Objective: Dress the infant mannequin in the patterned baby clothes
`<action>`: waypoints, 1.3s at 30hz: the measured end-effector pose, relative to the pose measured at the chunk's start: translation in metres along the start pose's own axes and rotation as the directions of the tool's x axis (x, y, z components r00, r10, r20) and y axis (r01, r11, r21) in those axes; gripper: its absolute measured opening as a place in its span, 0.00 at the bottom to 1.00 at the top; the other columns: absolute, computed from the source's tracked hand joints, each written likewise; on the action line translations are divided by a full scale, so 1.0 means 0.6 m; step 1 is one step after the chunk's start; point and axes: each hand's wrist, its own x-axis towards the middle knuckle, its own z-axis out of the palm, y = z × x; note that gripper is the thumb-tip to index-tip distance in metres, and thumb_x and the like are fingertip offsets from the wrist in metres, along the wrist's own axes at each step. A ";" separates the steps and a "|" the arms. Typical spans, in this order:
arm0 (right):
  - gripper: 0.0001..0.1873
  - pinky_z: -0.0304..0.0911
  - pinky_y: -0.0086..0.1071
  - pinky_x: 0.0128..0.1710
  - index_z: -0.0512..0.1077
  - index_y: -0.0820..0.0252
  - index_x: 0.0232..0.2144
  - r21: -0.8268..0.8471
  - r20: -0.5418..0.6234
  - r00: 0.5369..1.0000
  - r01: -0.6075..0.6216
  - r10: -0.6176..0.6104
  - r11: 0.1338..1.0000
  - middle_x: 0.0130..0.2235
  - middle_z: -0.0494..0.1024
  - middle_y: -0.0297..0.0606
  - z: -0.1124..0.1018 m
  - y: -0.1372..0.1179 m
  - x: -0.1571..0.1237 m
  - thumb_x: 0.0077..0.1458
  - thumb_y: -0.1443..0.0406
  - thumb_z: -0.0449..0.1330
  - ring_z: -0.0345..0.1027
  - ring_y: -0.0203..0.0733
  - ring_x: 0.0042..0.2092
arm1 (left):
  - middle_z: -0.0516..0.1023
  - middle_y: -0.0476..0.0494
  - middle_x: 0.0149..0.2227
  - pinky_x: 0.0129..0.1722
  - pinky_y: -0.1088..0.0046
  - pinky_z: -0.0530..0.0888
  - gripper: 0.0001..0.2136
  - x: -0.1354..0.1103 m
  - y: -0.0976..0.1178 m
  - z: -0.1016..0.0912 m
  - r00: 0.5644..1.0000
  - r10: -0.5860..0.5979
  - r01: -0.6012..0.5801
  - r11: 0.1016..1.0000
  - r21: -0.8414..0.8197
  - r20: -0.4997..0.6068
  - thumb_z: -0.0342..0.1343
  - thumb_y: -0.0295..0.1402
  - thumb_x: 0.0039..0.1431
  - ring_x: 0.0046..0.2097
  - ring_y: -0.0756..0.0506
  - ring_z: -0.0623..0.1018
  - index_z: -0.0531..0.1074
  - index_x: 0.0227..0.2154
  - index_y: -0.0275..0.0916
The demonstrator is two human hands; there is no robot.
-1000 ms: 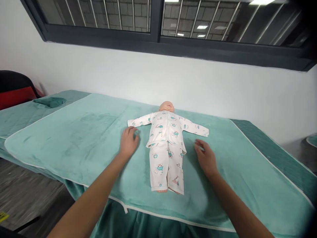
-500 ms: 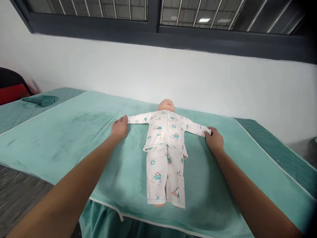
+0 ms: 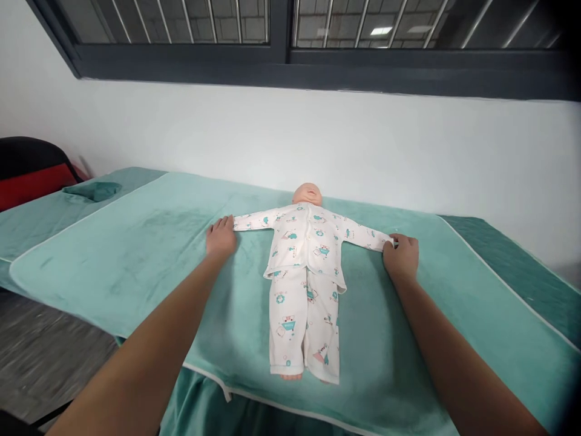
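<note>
A baby doll (image 3: 308, 193) lies on its back, head toward the wall, arms spread wide. It wears a white pajama top (image 3: 306, 239) with a small teal and pink print and matching pants (image 3: 288, 327); its feet show a little below the hems. At the end of the left-side sleeve (image 3: 254, 221), my left hand (image 3: 221, 236) is closed on the cuff, the thumb hidden. My right hand (image 3: 402, 257) pinches the cuff of the other sleeve (image 3: 367, 237) between thumb and fingers.
The doll rests on a teal cloth (image 3: 136, 260) with white edging, which covers the bed or table and hangs over the front. Behind rises a white wall (image 3: 227, 133) below a barred window (image 3: 281, 54). A red and black chair-like object (image 3: 36, 175) stands far left.
The sleeve at my right hand is drawn slightly further outward, and that hand has shifted a little right. My left hand stays at its cuff. The camera view has tilted slightly.
</note>
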 end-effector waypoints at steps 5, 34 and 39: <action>0.22 0.55 0.51 0.60 0.72 0.68 0.49 -0.039 -0.033 0.988 0.148 -0.149 0.988 0.58 0.66 0.58 -0.004 -0.014 -0.013 0.55 0.63 0.50 0.57 0.57 0.60 | 0.48 0.34 0.72 0.64 0.53 0.59 0.29 -0.022 0.014 -0.001 0.997 0.027 -0.026 1.000 0.017 -0.068 0.37 0.25 0.63 0.70 0.37 0.55 0.53 0.68 0.32; 0.24 0.59 0.53 0.60 0.64 0.51 0.59 0.414 0.341 0.908 0.089 -0.245 0.906 0.59 0.70 0.43 -0.188 -0.137 -0.433 0.64 0.54 0.54 0.64 0.51 0.59 | 0.68 0.43 0.63 0.67 0.60 0.60 0.20 -0.438 0.116 -0.093 0.993 0.039 0.085 0.389 -0.917 0.109 0.51 0.44 0.65 0.65 0.43 0.66 0.68 0.59 0.47; 0.25 0.64 0.49 0.57 0.64 0.49 0.59 0.518 0.329 0.916 0.028 -0.229 0.855 0.57 0.67 0.45 -0.204 -0.179 -0.496 0.61 0.57 0.60 0.63 0.51 0.58 | 0.54 0.44 0.70 0.68 0.53 0.59 0.25 -0.509 0.145 -0.096 0.969 0.246 -0.134 0.477 -0.869 -0.014 0.59 0.41 0.61 0.69 0.38 0.57 0.65 0.61 0.55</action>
